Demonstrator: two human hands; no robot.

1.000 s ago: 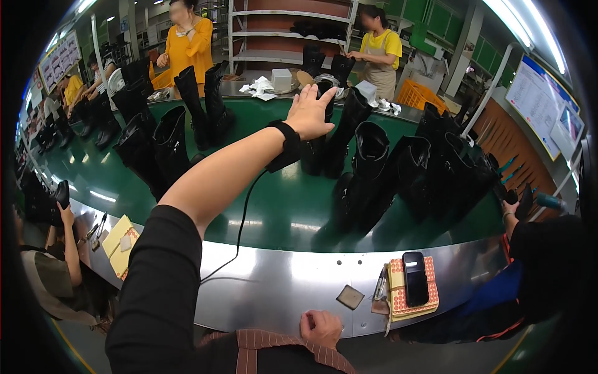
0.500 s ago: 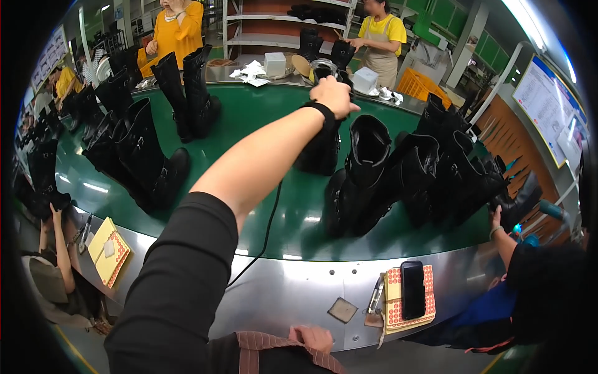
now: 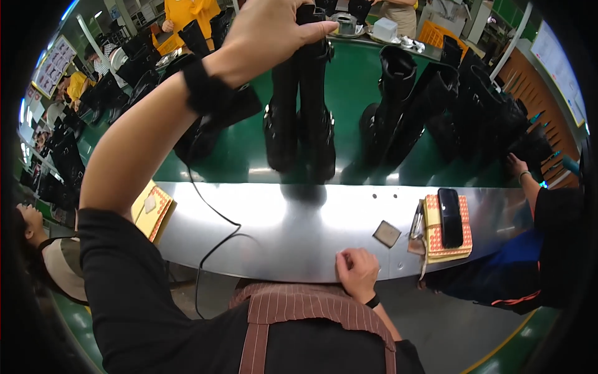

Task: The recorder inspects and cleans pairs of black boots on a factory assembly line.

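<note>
My left hand is closed round the tops of a pair of tall black boots, its thumb pointing right; most of its fingers are hidden. The boots hang upright, soles down, near the front of the green tabletop, with metal buckles at their ankles. My right hand, loosely curled with nothing visible in it, rests on the edge of the metal counter. Close to it lie a small grey-brown square pad and a stack of yellow sheets with red round stickers, topped by a black phone.
More black boots stand at the right, where a co-worker's hand touches one. A black cable hangs over the counter edge. Another sticker stack lies at the left. People stand across the table beside an orange crate.
My left hand has pulled the pair of boots from the far middle of the table toward me. The view has shifted, and my right hand now shows more fully on the counter edge.
</note>
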